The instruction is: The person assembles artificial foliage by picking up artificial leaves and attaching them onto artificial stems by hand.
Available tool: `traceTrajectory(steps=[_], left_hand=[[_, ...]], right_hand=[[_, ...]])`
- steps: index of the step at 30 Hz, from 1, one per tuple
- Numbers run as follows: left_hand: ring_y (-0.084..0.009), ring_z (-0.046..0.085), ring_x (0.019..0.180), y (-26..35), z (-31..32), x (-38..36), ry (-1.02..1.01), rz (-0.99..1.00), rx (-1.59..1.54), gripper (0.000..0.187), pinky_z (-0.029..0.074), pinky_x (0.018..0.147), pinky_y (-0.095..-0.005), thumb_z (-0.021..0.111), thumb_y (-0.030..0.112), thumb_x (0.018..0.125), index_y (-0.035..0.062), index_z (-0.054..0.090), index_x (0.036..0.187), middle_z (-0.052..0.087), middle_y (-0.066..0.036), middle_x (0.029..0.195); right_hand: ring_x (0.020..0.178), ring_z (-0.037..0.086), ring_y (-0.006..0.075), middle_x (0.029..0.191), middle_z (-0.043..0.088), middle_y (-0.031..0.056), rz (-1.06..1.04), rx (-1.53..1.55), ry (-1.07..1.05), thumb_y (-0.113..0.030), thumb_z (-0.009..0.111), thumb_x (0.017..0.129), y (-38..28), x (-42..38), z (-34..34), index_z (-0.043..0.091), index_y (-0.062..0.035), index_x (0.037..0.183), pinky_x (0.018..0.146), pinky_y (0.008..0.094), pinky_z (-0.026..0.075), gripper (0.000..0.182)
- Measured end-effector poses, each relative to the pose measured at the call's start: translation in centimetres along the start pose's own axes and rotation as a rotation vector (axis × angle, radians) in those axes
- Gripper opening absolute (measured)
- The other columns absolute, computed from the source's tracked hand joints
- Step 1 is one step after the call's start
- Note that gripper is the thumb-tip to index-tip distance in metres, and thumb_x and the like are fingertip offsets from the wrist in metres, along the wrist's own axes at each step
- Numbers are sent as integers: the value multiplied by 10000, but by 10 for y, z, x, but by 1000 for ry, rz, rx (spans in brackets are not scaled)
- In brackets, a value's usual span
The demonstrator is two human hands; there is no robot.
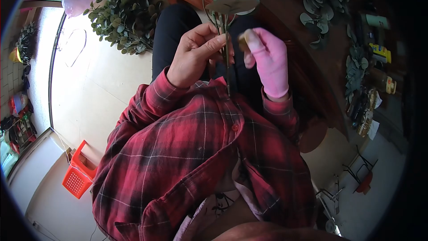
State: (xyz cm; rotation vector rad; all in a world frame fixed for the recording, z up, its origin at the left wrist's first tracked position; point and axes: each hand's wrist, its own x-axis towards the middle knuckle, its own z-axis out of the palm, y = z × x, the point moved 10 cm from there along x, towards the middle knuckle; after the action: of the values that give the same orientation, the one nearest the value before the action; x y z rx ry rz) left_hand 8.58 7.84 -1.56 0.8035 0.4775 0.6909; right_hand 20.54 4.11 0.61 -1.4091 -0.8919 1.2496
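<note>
While the left hand [191, 57] pinches slender stems [228, 64], the right hand's [270, 60] grip is unclear.

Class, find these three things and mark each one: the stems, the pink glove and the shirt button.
Stems [228, 69]: head view, lower stalk.
Pink glove [273, 66]: head view, middle.
Shirt button [235, 127]: head view, front face.

Red plaid shirt [178, 143], pink glove [275, 67].
Shirt: dark checks, thin pale lines. Trousers [174, 24] black. Stems [222, 20] green. Perforated seat [76, 183] orange-red.
</note>
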Motion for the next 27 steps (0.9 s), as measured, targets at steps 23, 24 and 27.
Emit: traceTrajectory(steps=[23,24,27], left_hand=[[-167,643,733,-2,7,0,-37,-30,-70,147,504,616,-243,508,162,955,22,549,976,649,-116,876],[-166,643,732,-3,6,0,-29,-19,-68,147,504,615,-243,508,162,956,22,547,977,649,-115,874],[-169,642,729,-4,3,1,-9,-19,-59,148,507,618,-250,505,162,957,22,544,980,646,-117,868]], right_hand=[[480,516,49,673,604,23,-95,226,-64,-88,597,890,-14,19,24,626,15,906,444,184,380,108],[479,516,51,677,606,26,-88,246,-49,-87,595,891,-13,17,24,627,18,912,441,185,379,111],[475,516,54,689,610,32,-89,282,-26,-84,591,893,-11,16,23,628,22,932,435,186,379,119]])
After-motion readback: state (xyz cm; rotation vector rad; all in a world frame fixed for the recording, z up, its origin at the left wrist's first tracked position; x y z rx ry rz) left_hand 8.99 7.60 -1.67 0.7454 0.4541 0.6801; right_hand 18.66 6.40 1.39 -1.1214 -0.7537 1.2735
